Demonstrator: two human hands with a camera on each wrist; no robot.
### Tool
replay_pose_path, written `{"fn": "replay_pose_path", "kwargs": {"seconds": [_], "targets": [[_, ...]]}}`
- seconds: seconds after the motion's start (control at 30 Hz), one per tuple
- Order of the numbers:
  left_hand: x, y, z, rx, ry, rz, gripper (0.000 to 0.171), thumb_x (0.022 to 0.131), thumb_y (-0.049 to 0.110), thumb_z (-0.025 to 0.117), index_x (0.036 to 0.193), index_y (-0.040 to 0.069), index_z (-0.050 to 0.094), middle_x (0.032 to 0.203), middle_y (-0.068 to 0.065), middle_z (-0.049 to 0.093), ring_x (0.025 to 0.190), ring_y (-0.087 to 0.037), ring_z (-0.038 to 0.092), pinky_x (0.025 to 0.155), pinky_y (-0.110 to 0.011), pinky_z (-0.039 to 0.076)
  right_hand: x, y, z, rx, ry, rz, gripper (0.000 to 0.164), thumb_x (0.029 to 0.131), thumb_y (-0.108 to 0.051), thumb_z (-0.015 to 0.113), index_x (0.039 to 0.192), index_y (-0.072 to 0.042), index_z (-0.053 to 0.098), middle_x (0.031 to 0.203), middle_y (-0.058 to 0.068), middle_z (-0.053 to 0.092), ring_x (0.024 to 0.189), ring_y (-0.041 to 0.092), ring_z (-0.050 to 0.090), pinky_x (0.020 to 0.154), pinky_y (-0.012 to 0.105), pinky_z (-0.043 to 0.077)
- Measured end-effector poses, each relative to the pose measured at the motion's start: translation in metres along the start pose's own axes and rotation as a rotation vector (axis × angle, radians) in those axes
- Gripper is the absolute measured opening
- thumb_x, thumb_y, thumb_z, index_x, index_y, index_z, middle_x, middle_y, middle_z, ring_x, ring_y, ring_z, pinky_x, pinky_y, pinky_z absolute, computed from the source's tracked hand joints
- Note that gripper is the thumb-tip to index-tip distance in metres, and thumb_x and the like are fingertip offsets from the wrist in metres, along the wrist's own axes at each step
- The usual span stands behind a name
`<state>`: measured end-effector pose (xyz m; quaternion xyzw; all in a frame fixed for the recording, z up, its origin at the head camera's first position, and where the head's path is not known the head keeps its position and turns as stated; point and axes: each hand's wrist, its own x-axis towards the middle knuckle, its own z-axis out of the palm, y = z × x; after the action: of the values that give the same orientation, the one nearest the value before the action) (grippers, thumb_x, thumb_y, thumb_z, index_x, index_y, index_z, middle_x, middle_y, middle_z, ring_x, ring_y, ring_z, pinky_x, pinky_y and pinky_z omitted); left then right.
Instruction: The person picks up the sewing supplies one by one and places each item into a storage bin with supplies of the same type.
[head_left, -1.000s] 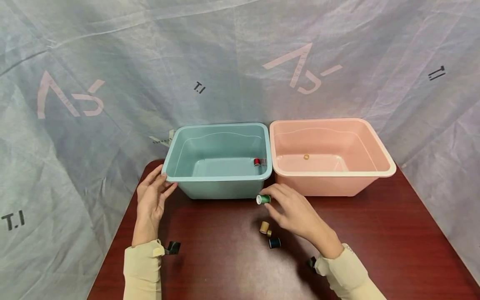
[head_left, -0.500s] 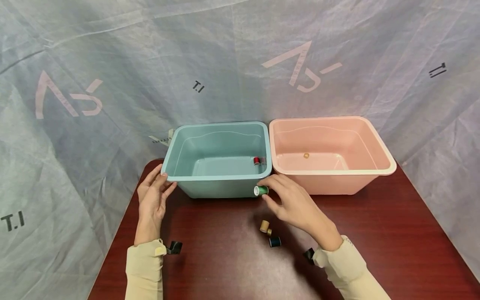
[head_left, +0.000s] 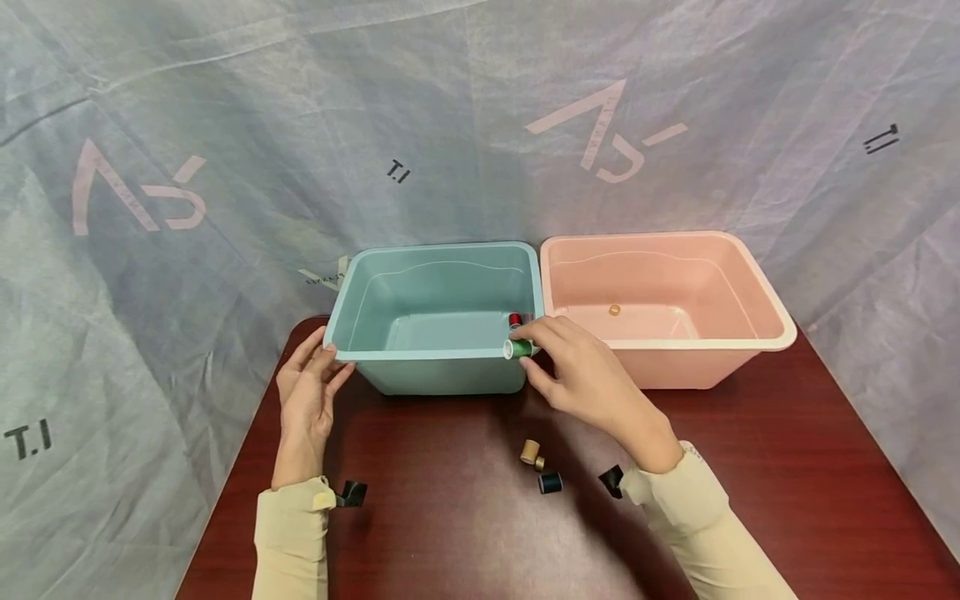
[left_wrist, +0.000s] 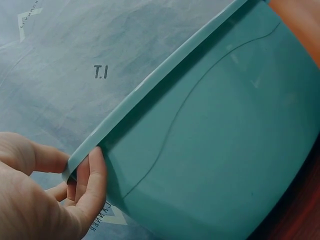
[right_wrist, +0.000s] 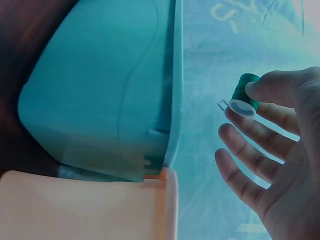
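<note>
One cylindrical spool (right_wrist: 240,93) is green, with a white-rimmed end (right_wrist: 242,108).

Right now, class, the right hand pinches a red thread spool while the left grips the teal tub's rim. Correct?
The colour is wrong: the right hand pinches a green thread spool, as the right wrist view shows. The rest stands.

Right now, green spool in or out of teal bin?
Out. Right hand pinches the green spool above the teal bin rim; right wrist view shows the gap.
</note>
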<state>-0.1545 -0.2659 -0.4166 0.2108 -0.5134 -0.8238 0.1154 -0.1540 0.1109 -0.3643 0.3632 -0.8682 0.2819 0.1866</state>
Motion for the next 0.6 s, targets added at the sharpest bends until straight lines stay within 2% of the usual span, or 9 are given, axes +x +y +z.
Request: {"fn": "replay_pose_path", "kwargs": {"seconds": [0.13, 0.3, 0.43, 0.6], "targets": [[0.000, 0.000, -0.001, 0.007, -0.009, 0.006, 0.049, 0.102, 0.006, 0.066, 0.151, 0.009, 0.055, 0.110, -0.002, 0.060, 0.073, -0.010, 0.065, 0.076, -0.024, 0.065, 0.010, 0.002, -0.003, -0.010, 0.001, 0.008, 0.027, 0.098, -0.014, 0.071, 0.125, -0.013, 0.068, 0.121, -0.001, 0.071, 0.096, 0.017, 0.064, 0.081, 0.033, 0.053], [0.000, 0.001, 0.000, 0.012, -0.010, 0.010, 0.048, 0.102, 0.006, 0.066, 0.149, 0.010, 0.057, 0.108, -0.002, 0.060, 0.074, -0.011, 0.066, 0.076, -0.024, 0.065, 0.021, 0.007, -0.006, -0.033, 0.014, 0.024, 0.024, 0.099, -0.014, 0.070, 0.123, -0.013, 0.069, 0.113, -0.002, 0.071, 0.088, 0.014, 0.059, 0.073, 0.031, 0.051], [0.001, 0.001, 0.000, 0.022, -0.013, 0.004, 0.049, 0.102, 0.007, 0.066, 0.151, 0.011, 0.056, 0.112, -0.003, 0.060, 0.075, -0.010, 0.067, 0.077, -0.024, 0.064, 0.030, 0.009, -0.006, -0.047, 0.010, 0.023, 0.023, 0.099, -0.014, 0.070, 0.121, -0.014, 0.069, 0.109, -0.002, 0.070, 0.089, 0.015, 0.059, 0.074, 0.032, 0.052], [0.000, 0.000, -0.001, 0.033, -0.002, -0.006, 0.049, 0.103, 0.007, 0.065, 0.151, 0.012, 0.055, 0.112, -0.002, 0.058, 0.075, -0.009, 0.064, 0.078, -0.023, 0.064, 0.042, 0.011, -0.003, -0.056, -0.027, 0.014, 0.023, 0.099, -0.014, 0.069, 0.122, -0.012, 0.068, 0.112, 0.001, 0.070, 0.094, 0.018, 0.063, 0.083, 0.036, 0.056]]}}
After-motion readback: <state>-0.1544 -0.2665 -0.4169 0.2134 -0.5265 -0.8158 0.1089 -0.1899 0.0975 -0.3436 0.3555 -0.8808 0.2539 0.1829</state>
